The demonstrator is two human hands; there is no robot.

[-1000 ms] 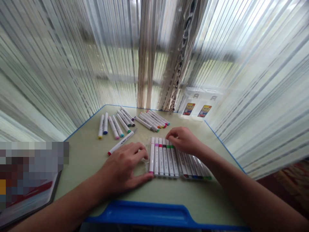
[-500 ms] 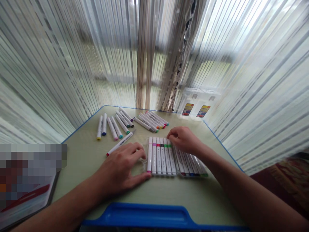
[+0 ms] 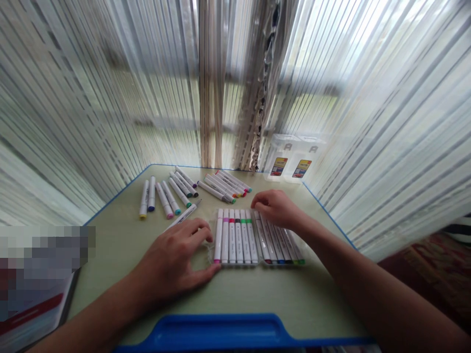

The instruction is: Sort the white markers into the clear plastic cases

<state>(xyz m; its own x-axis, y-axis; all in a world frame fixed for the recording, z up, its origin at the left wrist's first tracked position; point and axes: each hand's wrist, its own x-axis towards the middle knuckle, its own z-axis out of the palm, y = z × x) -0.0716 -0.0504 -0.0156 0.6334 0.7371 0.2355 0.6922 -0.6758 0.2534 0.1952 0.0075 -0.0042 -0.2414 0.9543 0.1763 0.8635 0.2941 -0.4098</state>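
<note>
White markers [image 3: 237,242] with coloured bands lie side by side in the left half of a clear plastic marker case [image 3: 211,255]. The right half holds more markers [image 3: 274,247], their dark and coloured ends toward me. My left hand [image 3: 180,255] rests at the case's left side, thumb and fingers spread, the thumb tip touching its near left corner. Over the far edge near the middle, my right hand [image 3: 276,208] has its fingers curled together; whatever is under the fingertips is hidden. A loose marker [image 3: 182,216] lies partly behind my left hand.
Several loose markers [image 3: 165,198] lie at the far left, with another bunch [image 3: 224,186] at the far middle. A clear case with two labels [image 3: 290,159] stands at the back right. String curtains [image 3: 147,98] surround the table, which has a blue front ledge [image 3: 221,328].
The view has shifted slightly, so everything sits further left. Both hands keep nearly the same place on the marker case.
</note>
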